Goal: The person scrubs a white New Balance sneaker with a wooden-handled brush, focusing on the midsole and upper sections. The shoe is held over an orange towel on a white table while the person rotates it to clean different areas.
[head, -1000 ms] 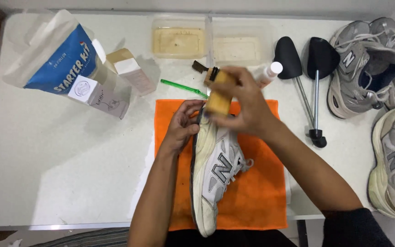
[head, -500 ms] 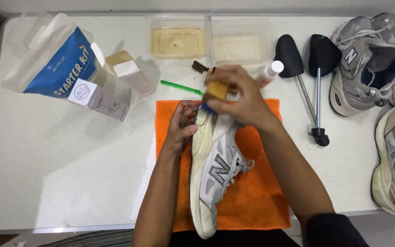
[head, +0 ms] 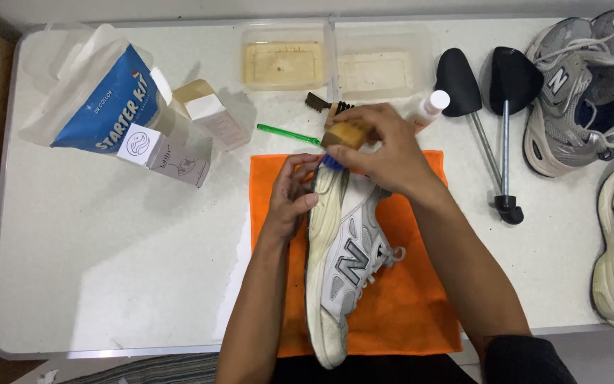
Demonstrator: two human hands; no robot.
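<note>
White plastic bench [head: 108, 270] carries a bright orange cloth [head: 406, 306], and on it lies a grey-and-white mesh sneaker [head: 342, 263] turned on its side, sole edge facing left, apparently so the cloth catches drips. The left hand [head: 291, 195] is curled around the sneaker's toe end to steady it. The right hand [head: 385, 153] is closed on a wooden-backed brush with blue bristles [head: 346, 136], pressed against the toe.
</note>
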